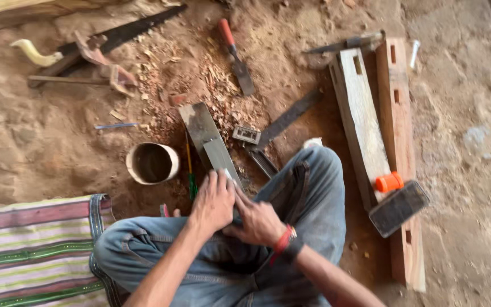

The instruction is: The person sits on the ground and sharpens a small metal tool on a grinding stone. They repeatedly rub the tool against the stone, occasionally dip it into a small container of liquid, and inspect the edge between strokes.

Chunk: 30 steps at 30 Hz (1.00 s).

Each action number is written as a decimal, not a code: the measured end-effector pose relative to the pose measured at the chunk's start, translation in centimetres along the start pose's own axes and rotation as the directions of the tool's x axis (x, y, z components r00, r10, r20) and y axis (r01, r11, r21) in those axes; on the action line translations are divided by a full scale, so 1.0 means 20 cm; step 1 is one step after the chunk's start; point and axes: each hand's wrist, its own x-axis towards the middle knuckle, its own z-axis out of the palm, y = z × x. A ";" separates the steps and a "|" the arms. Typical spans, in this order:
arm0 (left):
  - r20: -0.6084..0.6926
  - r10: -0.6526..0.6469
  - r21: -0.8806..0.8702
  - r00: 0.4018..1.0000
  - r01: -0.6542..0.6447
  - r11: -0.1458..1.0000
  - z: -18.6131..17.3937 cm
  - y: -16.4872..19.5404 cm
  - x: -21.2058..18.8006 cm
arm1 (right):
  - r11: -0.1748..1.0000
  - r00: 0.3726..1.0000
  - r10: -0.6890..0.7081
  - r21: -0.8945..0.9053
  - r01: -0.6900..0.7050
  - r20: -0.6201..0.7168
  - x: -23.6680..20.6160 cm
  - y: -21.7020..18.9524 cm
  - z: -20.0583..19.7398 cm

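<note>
Both hands pressed flat, left (214, 202) and right (258, 220) together on the near end of a grey stone (207, 136) lying in the dirt, cup (152, 163) just left, chisel (235, 55) farther off.

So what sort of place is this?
Probably an informal outdoor woodworking spot on bare dirt ground: wood shavings, a handsaw, a chisel and mortised timber beams lie around the seated person.
</note>
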 end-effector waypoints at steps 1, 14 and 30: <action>-0.034 -0.017 -0.009 0.999 0.017 1.000 0.01 -0.02 0.02 | 1.000 1.000 0.001 -0.018 -0.001 -0.006 0.03 0.02 0.01; 0.050 -0.047 -0.034 0.998 0.049 0.998 0.01 -0.02 0.02 | 0.997 0.990 0.079 0.011 -0.081 0.119 0.05 -0.04 -0.08; -0.037 -0.062 -0.091 0.997 0.058 0.994 0.04 -0.06 0.06 | 0.997 0.997 0.060 -0.061 -0.057 0.058 0.12 0.03 -0.05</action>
